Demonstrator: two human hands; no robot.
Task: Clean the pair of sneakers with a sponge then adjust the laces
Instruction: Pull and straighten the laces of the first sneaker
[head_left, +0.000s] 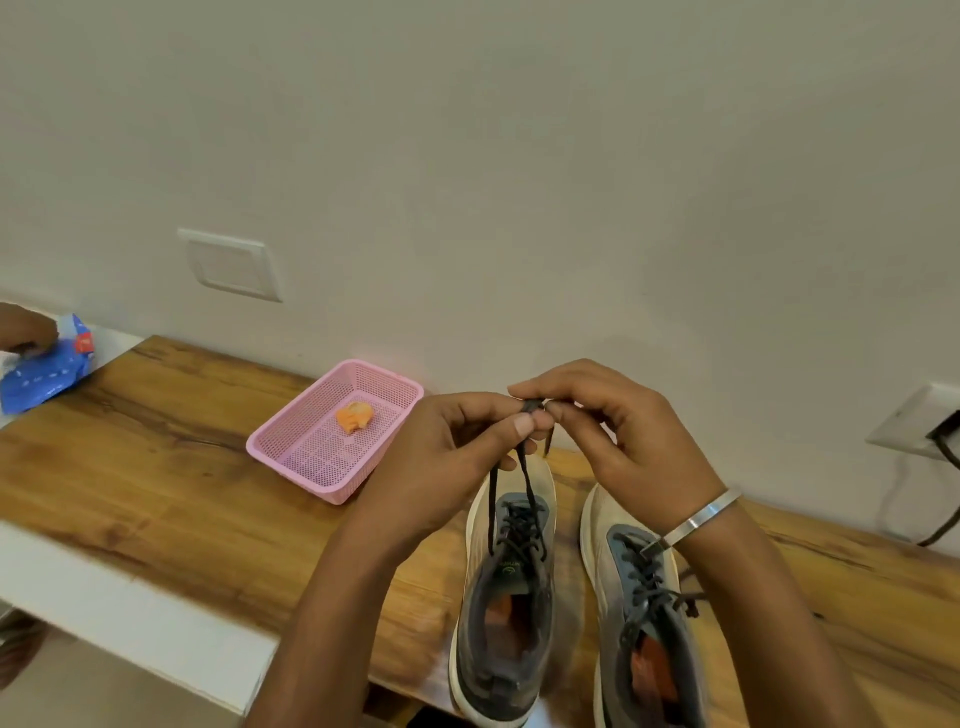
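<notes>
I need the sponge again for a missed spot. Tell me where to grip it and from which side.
Pinch the orange sponge across its crumpled body, coming straight down from above. It lies loose on the floor of the pink basket, whose raised walls block a sideways approach. Both hands now hold the laces.

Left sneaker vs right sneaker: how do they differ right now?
The left sneaker has its black laces pulled up taut, both ends pinched together by the left hand and right hand; the right sneaker has laces lying slack over its tongue, untouched. The right sneaker is partly hidden by the right wrist; the left shows more fully. Both are grey with pale soles, side by side, toes toward the wall, on the wooden table.
</notes>
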